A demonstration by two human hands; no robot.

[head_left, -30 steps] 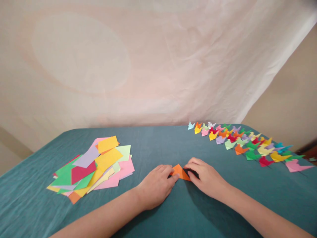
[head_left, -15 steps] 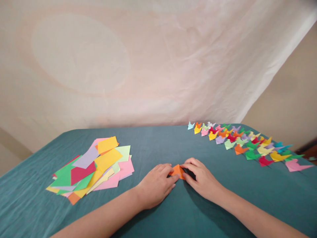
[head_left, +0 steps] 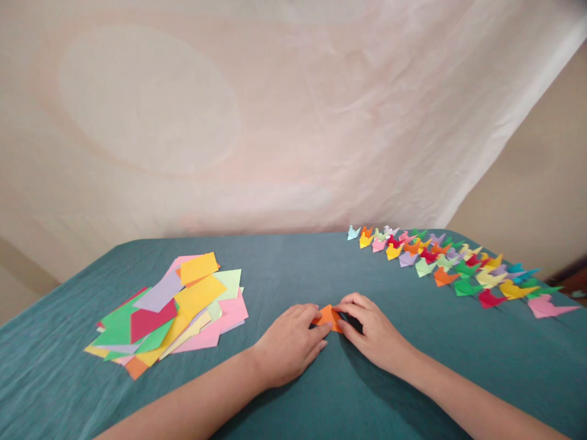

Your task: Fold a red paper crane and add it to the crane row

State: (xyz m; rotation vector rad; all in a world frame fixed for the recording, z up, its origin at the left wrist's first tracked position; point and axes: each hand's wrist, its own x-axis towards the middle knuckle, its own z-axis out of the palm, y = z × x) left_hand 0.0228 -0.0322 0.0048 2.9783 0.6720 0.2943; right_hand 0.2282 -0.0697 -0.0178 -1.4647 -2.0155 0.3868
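Observation:
Between my two hands, low on the table, lies a small piece of folded orange paper [head_left: 329,316] with a pointed top. My left hand [head_left: 291,342] grips its left side, thumb in front and fingers behind. At its right side my right hand [head_left: 373,333] pinches the paper between thumb and index finger. The fingertips cover both side corners, so only the middle of the paper shows.
A loose heap of coloured paper sheets [head_left: 199,296] lies on the left. Rows of small folded paper birds [head_left: 444,277] stand along the right. All rest on a dark green tablecloth [head_left: 293,263], with a pale hanging cloth [head_left: 293,122] behind.

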